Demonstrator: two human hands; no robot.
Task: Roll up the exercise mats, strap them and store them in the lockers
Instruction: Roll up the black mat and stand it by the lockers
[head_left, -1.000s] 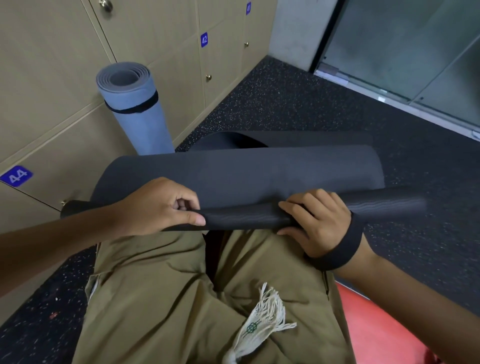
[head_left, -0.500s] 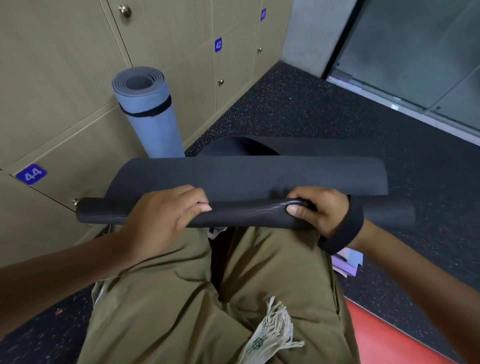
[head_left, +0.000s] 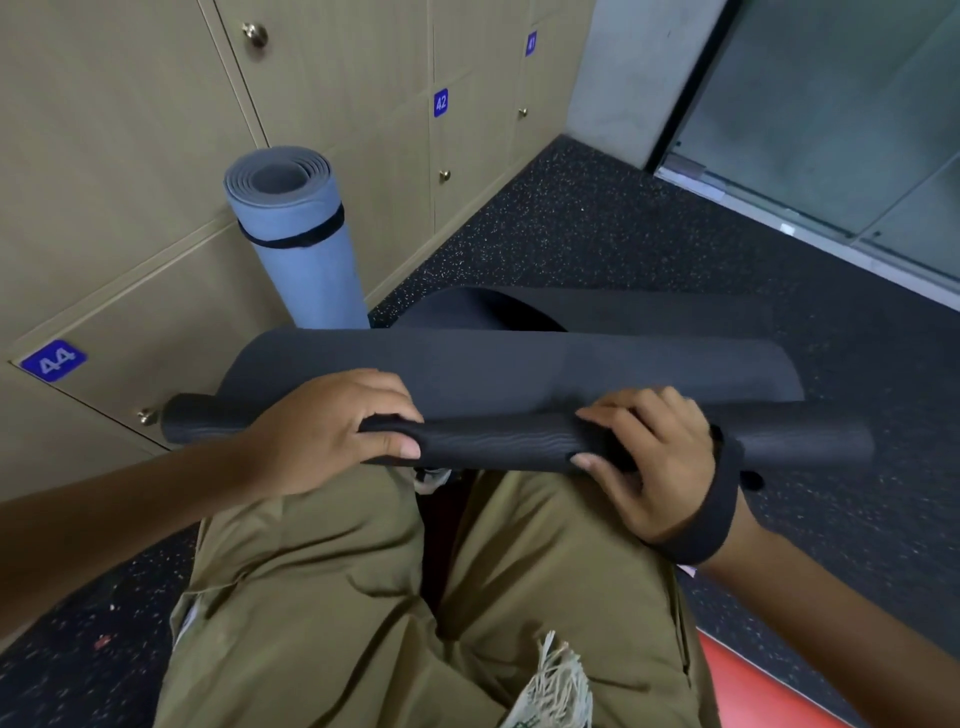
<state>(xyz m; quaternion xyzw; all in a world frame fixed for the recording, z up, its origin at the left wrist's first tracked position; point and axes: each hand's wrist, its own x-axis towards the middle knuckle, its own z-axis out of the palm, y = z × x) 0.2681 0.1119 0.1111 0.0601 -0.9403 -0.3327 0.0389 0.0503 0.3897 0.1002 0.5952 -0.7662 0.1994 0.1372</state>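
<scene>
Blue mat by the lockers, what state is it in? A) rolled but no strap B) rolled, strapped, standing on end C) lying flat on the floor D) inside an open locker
B: the blue mat stands on end against the lockers, its rolled layers visible at the top and a black strap around it near the upper end.

Olive trousers (head_left: 332, 597) in foreground, speckled dark floor (head_left: 597, 228), glass partition (head_left: 831, 104) far right, red surface (head_left: 769, 696) at bottom
</scene>
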